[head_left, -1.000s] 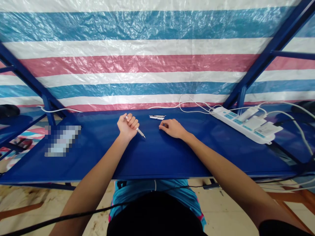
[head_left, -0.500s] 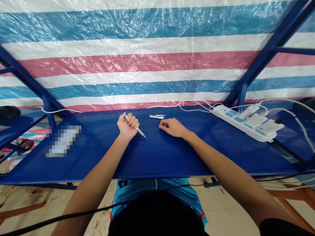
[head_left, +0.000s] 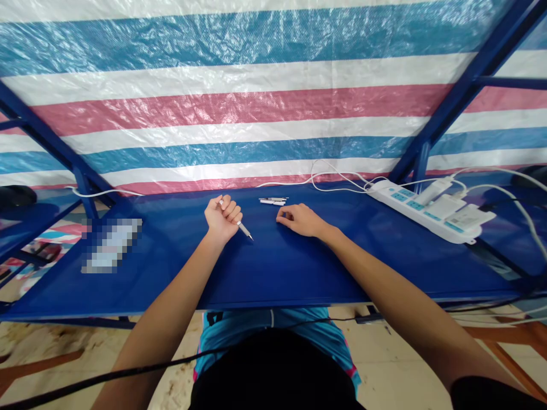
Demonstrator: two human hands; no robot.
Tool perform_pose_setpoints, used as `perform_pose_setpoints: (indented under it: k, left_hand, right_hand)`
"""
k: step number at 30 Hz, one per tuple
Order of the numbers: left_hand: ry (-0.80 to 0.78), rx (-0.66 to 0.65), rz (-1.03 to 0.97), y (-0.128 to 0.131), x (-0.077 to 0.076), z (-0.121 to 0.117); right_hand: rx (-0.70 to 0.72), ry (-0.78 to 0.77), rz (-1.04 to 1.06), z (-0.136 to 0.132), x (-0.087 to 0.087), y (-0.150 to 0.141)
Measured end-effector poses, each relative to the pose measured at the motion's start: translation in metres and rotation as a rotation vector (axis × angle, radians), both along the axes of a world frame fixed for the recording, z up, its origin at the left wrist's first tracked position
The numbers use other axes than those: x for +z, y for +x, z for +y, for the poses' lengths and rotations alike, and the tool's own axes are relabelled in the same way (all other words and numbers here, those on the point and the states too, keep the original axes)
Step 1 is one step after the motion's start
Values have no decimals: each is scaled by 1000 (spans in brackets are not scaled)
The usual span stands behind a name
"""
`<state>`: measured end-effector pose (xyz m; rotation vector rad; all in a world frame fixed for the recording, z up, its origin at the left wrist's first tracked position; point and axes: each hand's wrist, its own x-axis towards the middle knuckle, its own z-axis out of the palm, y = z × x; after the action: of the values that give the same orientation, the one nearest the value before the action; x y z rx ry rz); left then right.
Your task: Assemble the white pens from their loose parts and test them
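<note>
- Hardly anything moves since the earlier frame: the view tips slightly, while both hands keep their places.
- From where I stand, a person sits at a blue tabletop [head_left: 273, 279], forearms reaching forward.
- Their left hand [head_left: 223, 219] is turned palm up, fingers wrapped around a slim white pen [head_left: 245, 230]. Its dark tip points down and right, toward the space between the hands; I cannot tell whether it touches the surface.
- Their right hand [head_left: 299, 219] lies palm down, fingers loosely curled. Nothing shows in it, but its underside is hidden, so I cannot tell if it grips anything.
- Just beyond the right hand's fingertips lie slender pen-like pieces [head_left: 272, 201], white and grey, side by side, too small to tell whether they are whole.
- As I judge progress, one pen is in hand; the pieces beyond lie unheld, and no mark or finished result shows.
- Far right, a white power strip [head_left: 421, 210] carries plugs; far left, a pixelated object [head_left: 111, 245] cannot be made out.
</note>
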<state>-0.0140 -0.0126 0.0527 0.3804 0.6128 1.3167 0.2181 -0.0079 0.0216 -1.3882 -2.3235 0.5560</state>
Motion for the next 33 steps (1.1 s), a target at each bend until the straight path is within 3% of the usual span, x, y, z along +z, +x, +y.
perform_pose_setpoints:
  k: [33]
  left_hand:
    - [-68,-35,-20,8,8,-6]
  right_hand:
    - [-3,-24,-54,-2,5,-1]
